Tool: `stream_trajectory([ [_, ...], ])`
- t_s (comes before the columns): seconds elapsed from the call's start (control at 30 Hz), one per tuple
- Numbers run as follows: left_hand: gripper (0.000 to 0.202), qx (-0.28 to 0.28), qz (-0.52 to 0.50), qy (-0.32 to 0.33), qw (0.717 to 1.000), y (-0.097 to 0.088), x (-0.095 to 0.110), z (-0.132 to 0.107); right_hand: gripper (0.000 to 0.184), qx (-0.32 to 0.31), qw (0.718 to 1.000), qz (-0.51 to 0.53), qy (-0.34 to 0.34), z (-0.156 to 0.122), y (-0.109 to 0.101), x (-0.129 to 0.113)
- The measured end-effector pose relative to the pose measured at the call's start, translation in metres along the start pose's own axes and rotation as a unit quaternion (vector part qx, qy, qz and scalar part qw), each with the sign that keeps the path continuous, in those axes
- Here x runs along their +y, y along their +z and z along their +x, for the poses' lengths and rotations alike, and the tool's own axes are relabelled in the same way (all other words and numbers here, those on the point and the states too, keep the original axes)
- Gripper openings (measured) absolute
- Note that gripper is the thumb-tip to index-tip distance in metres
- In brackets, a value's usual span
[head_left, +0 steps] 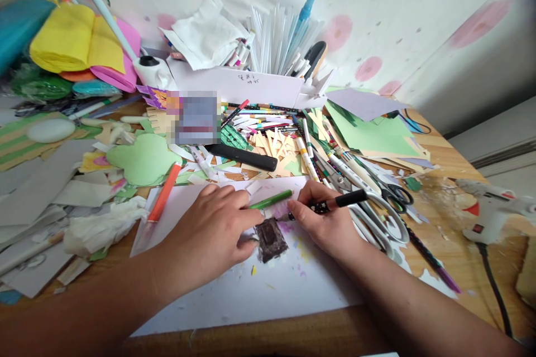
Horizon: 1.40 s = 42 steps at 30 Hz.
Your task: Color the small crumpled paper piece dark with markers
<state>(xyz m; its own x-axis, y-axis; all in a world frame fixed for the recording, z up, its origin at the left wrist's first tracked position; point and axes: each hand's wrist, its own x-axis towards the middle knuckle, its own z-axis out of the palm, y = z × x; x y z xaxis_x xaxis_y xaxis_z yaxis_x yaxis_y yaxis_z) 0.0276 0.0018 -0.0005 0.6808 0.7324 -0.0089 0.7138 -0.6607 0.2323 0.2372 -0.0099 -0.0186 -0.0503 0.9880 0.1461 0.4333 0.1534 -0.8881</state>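
A small rectangular piece (271, 240), coloured dark brown to black, lies on a white sheet of paper (234, 307). My left hand (213, 226) rests on the sheet, with thumb and index fingertip against the piece's left edge, holding it in place. In my right hand (324, 220) is a black marker (349, 198), gripped like a pen; its tip points left at the piece's upper edge. Just above the piece lies a green marker (272, 199). An orange marker (165, 192) lies left of my left hand. Coloured smudges mark the paper around the piece.
Scissors (389, 217) and several pens lie right of the sheet. A glue gun (488, 206) with a cord stands at the right. Behind are paper scraps (276, 148), a black stick-like object (245, 157) and a white box (268, 86) of pens and clear sticks.
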Motion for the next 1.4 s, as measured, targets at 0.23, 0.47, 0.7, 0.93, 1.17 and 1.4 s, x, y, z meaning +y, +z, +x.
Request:
stream_trajectory([
  [0.23, 0.017, -0.008, -0.008, -0.006, 1.0, -0.001, 0.0, 0.001, 0.025, -0.006, 1.0, 0.008, -0.01, -0.001, 0.002, 0.001],
  [0.47, 0.017, -0.01, -0.014, -0.007, 1.0, -0.002, 0.001, 0.001, 0.024, -0.012, 1.0, 0.017, -0.019, 0.0, 0.003, 0.002],
  [0.7, 0.029, 0.031, -0.042, -0.015, 0.999, -0.001, -0.006, -0.003, 0.029, 0.066, 0.983, 0.17, 0.029, 0.003, 0.0, 0.012],
  [0.93, 0.019, 0.123, -0.031, -0.047, 0.991, -0.004, 0.004, -0.006, 0.035, 0.083, 0.965, 0.249, 0.011, 0.004, 0.0, 0.015],
  [1.17, 0.043, 0.044, 0.054, -0.075, 0.995, 0.001, 0.025, -0.01, 0.032, 0.057, 0.975, 0.214, -0.008, 0.002, -0.004, 0.008],
  [1.4, 0.032, 0.029, -0.019, -0.053, 0.998, -0.002, 0.019, -0.009, 0.028, 0.011, 0.976, 0.217, 0.005, 0.001, -0.007, 0.004],
])
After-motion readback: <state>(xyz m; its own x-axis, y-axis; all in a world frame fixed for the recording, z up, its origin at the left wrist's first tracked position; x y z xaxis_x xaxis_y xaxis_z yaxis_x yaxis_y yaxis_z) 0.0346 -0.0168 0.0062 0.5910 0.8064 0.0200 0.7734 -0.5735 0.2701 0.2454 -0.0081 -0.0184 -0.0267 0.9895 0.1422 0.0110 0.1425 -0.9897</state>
